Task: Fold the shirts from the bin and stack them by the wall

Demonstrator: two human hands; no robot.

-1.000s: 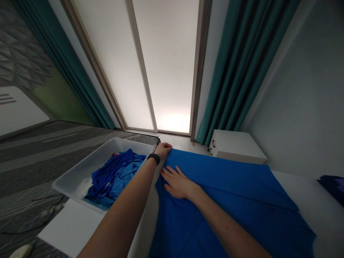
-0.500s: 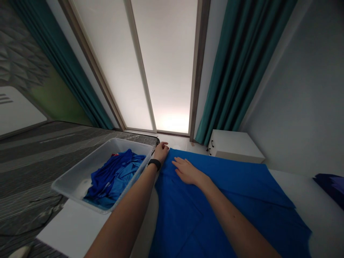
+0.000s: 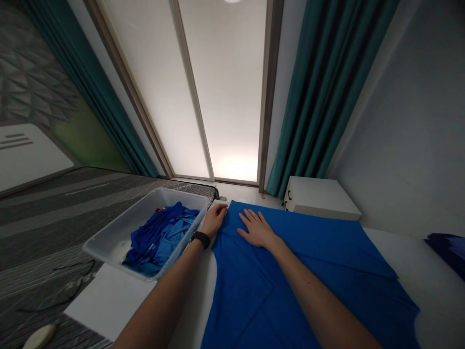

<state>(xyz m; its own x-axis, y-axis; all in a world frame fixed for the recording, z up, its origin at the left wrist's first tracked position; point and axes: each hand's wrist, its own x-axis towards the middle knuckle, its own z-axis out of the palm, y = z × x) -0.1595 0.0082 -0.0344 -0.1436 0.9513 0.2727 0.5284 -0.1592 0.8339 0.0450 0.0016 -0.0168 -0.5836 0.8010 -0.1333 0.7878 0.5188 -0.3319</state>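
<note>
A large blue cloth (image 3: 312,271) lies spread over a white table (image 3: 109,300). My left hand (image 3: 214,218), with a black band at the wrist, rests on the cloth's far left corner, its fingers curled down onto the edge. My right hand (image 3: 257,228) lies flat on the cloth just to the right of it, fingers stretched out and slightly apart. A clear plastic bin (image 3: 109,237) stands to the left of the cloth with crumpled blue garments (image 3: 160,237) piled inside.
A white cabinet (image 3: 319,198) stands behind the table, under teal curtains (image 3: 319,97). A dark blue cloth (image 3: 448,247) shows at the right edge. A dark patterned bed surface (image 3: 43,213) lies to the left. A pale oval object (image 3: 38,337) sits at the bottom left.
My right hand slid up the cloth toward its far edge, close to my left hand. My left hand stayed at the corner. The camera view shifted slightly.
</note>
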